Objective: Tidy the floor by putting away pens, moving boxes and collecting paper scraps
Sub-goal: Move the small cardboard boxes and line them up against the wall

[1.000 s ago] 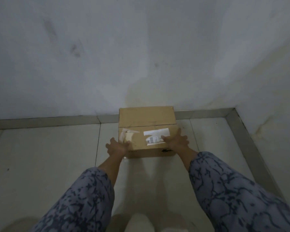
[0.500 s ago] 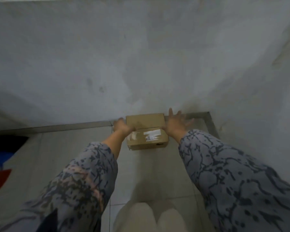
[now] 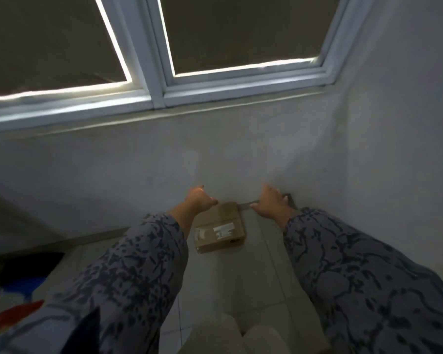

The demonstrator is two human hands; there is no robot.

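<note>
Below both raised hands, the box (image 3: 219, 227) is seen on the floor (image 3: 256, 272) against the wall; left hand (image 3: 198, 199) loosely curled, right hand (image 3: 270, 204) spread, nothing held.

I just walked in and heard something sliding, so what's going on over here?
A person in patterned sleeves is tidying the floor. A cardboard box sits on the tiled floor against the wall, near the corner below the window. Neither hand holds it now: the left hand hangs above the box's far left corner, fingers loosely curled, and the right hand is spread open to the box's right. The box looks set down.
</note>
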